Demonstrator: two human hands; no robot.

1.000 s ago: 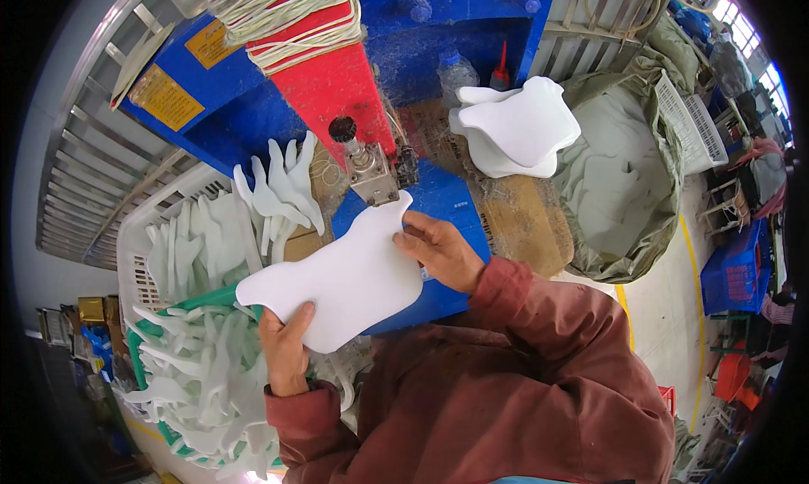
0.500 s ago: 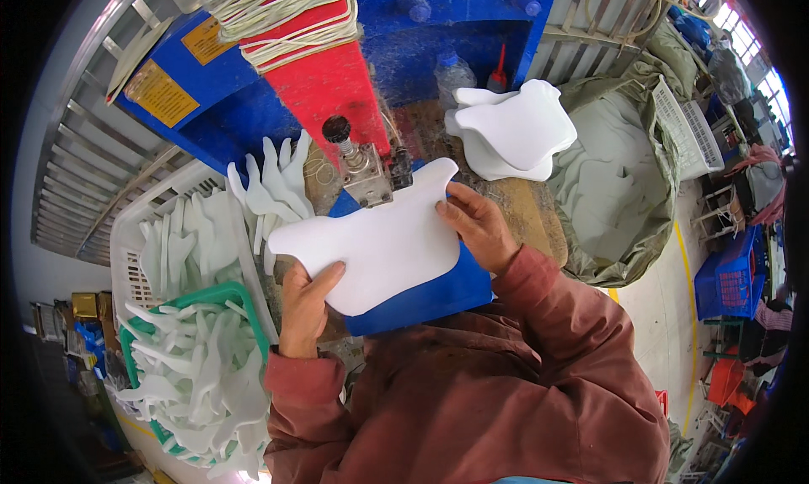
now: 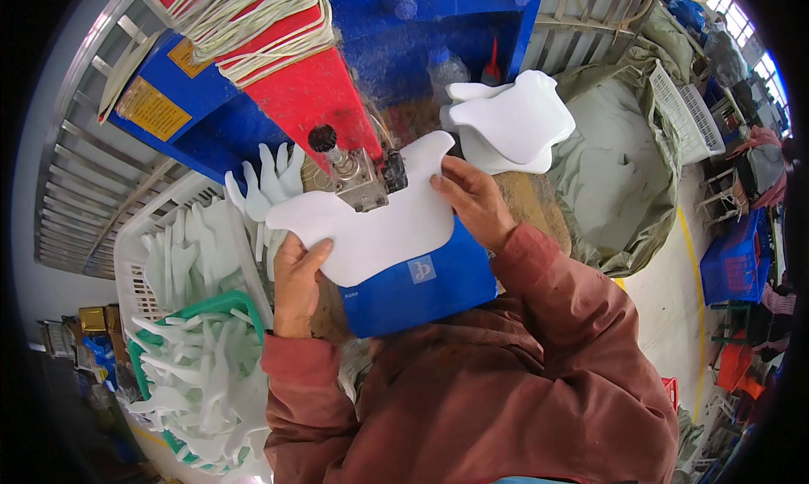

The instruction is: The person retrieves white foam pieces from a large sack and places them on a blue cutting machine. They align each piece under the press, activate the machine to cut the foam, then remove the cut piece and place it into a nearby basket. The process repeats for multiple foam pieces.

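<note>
Pinching a smooth, wavy-edged white foam sheet (image 3: pixel 379 231): left hand (image 3: pixel 297 273), right hand (image 3: pixel 472 199).

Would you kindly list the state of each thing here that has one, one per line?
White foam sheet: flat, held at both ends, under the machine head.
Left hand: gripping the sheet's near-left edge.
Right hand: gripping the sheet's right edge.
Machine head: over the sheet's far edge; contact unclear.
Stack of white pieces: piled on the bench, untouched.
White basket: filled with white glove-shaped pieces.
Green basket: heaped full.
</note>
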